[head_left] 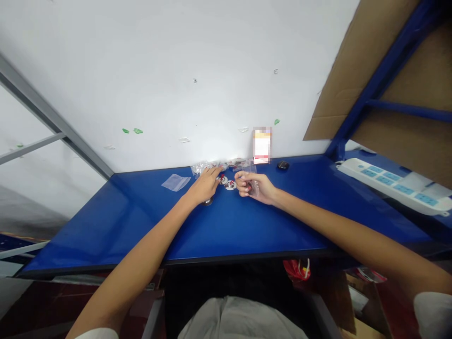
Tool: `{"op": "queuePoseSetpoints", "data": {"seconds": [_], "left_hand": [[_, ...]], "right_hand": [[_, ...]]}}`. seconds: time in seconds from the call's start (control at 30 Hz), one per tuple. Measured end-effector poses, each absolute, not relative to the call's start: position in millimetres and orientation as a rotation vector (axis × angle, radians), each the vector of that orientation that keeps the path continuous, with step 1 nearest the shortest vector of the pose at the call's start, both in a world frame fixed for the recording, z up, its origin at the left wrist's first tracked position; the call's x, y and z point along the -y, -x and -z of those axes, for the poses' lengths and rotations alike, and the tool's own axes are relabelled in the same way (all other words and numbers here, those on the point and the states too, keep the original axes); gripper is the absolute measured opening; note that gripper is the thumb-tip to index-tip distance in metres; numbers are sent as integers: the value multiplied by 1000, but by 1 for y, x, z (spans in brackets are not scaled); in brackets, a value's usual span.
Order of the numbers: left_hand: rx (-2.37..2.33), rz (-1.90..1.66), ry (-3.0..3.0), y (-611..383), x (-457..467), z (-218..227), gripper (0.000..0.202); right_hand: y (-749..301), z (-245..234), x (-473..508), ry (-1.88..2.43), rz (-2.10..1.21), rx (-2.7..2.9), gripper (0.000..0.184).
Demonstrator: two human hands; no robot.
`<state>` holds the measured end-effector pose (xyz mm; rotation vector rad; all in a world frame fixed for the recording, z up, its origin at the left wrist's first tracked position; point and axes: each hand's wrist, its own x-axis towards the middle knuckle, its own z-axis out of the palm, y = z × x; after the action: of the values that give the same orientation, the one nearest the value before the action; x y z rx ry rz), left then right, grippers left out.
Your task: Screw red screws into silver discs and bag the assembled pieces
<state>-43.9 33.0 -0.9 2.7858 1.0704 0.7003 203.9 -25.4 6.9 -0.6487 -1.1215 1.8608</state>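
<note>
My left hand [205, 184] reaches over the small pile at the back of the blue table, its fingers stretched out and touching things there. A dark, shiny round piece [208, 202] shows partly from under that palm. Between my hands lie small round white discs with red marks [230, 185]; their exact kind is too small to tell. My right hand [259, 186] is closed, fingers curled round a clear plastic bag [254, 188] with something reddish and dark inside. Behind the hands is a heap of clear plastic packets [203, 167], partly hidden by my left fingers.
A flat clear bag [175, 182] lies left of my left hand. A small black object [283, 165] and a blurred-out card [262, 146] are near the white wall. A white power strip [391, 183] stands at the right of the blue table [141, 226].
</note>
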Motion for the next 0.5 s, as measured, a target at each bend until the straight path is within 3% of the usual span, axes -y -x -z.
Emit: {"op": "queuePoseSetpoints", "data": {"seconds": [0.17,0.4,0.5], "left_hand": [[-1132,-668,-2743,48,-41,2,38],[-1149,-716,-2708,42,-45,8,16],[-1134,-771,-2681,40,-42,7,13]], "right_hand": [[-199,-3,27,622,-1838,1230,26],[-200,-5,30,596,-1881,1331,61],[-201,-2,31,613,-1848,1402,54]]}}
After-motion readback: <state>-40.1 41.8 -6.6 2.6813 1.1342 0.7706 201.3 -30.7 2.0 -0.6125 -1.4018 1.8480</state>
